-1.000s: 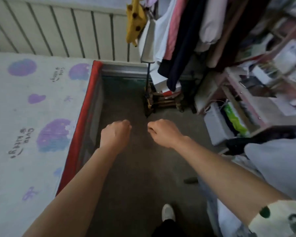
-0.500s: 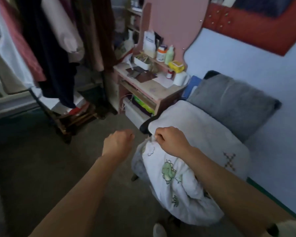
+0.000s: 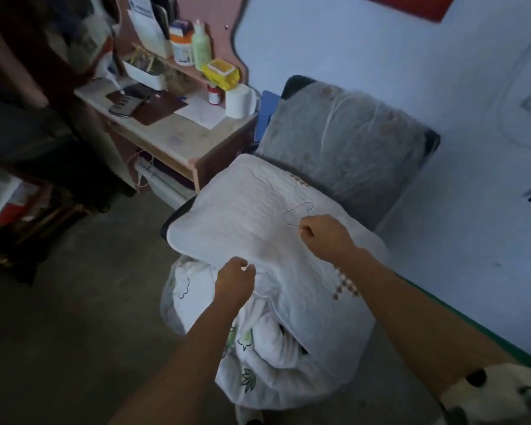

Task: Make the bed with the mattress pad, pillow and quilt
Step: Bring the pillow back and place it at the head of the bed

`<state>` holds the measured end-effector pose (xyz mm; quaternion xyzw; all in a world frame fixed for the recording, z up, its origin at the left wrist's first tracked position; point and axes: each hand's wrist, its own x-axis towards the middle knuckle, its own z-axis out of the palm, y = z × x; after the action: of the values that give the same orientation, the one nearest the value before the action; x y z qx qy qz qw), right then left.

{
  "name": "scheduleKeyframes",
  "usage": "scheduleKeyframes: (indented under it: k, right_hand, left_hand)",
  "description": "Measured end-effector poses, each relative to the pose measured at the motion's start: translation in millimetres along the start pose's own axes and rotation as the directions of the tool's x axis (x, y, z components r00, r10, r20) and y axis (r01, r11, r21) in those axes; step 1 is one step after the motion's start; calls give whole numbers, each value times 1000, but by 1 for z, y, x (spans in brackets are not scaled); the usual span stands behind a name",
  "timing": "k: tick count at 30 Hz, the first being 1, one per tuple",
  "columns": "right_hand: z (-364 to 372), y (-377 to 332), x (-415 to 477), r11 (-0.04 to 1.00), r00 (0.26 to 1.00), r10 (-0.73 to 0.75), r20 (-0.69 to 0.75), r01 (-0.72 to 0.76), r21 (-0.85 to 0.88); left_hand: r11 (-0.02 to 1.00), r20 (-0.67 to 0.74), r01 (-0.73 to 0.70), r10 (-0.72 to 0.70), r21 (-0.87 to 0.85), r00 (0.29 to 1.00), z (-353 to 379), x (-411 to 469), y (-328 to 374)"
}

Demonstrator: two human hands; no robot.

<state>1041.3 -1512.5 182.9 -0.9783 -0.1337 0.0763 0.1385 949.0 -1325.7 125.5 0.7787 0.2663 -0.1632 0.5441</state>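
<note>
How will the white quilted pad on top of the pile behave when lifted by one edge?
Probably floppy: the white quilted pad drapes and sags over the printed quilt beneath. Likely light for its size, being thin at its edge. It may drag that quilt along, as they lie touching.

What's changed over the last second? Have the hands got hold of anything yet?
The view swung away from the bed. The left hand came forward from mid-air and now grips the near edge of the pad. The right hand moved further up onto the pad, fingers curled; whether it pinches isn't clear. The pillow and quilt stayed put.
</note>
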Motion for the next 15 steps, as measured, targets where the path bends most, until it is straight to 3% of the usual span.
scheduleKeyframes:
  k: [3, 7, 12, 15]
  right_hand:
    - [10, 39, 35, 998, 998, 56, 24, -56, 4]
    - [27, 83, 83, 996, 993, 88, 73, -90, 24]
    - [40, 115, 128, 971, 953, 230, 196, -240, 26]
    - [49, 122, 145, 944, 914, 319, 250, -330, 1]
  left_hand:
    - [962, 54, 203, -196, -181, 979, 32, 17, 9]
    - [753, 195, 479, -440, -452, 876, 64, 45, 11]
    - [566, 118, 543, -617, -620, 778, 76, 71, 7]
    - [602, 38, 513, -625, -611, 779, 83, 80, 3]
